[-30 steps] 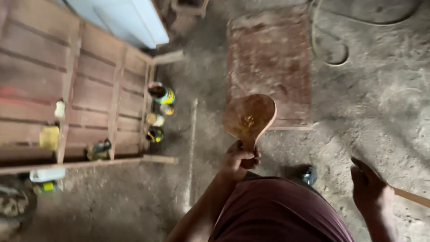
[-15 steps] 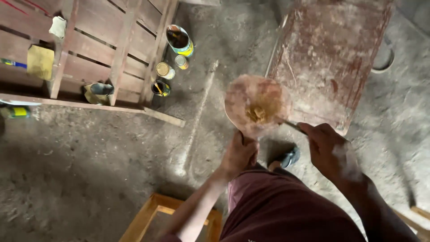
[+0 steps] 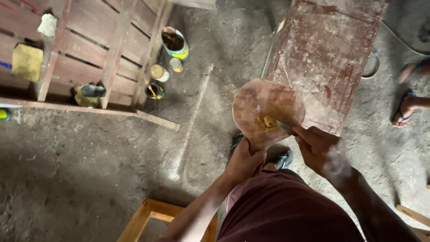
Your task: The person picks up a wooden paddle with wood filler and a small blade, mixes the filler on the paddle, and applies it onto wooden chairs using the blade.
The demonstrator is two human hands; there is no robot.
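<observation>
My left hand [image 3: 244, 160] grips the handle end of a round wooden paddle-shaped board [image 3: 267, 112], held flat in front of me. A small lump of yellow-brown putty [image 3: 265, 122] sits near the board's middle. My right hand [image 3: 323, 150] holds a thin metal blade [image 3: 285, 128] whose tip rests on the board right beside the putty. Both hands are above my maroon-clad lap, over a dusty concrete floor.
A worn red-brown rectangular panel [image 3: 329, 54] lies on the floor beyond the board. Several open tins [image 3: 175, 42] stand beside a slatted wooden frame [image 3: 85, 58] at the left. A light wooden frame [image 3: 148, 219] is by my knee. Another person's sandalled foot [image 3: 407, 110] is at the right.
The view has swung down and closer. My right hand came in from the right with the blade and now touches the putty on the board; the left hand keeps its grip.
</observation>
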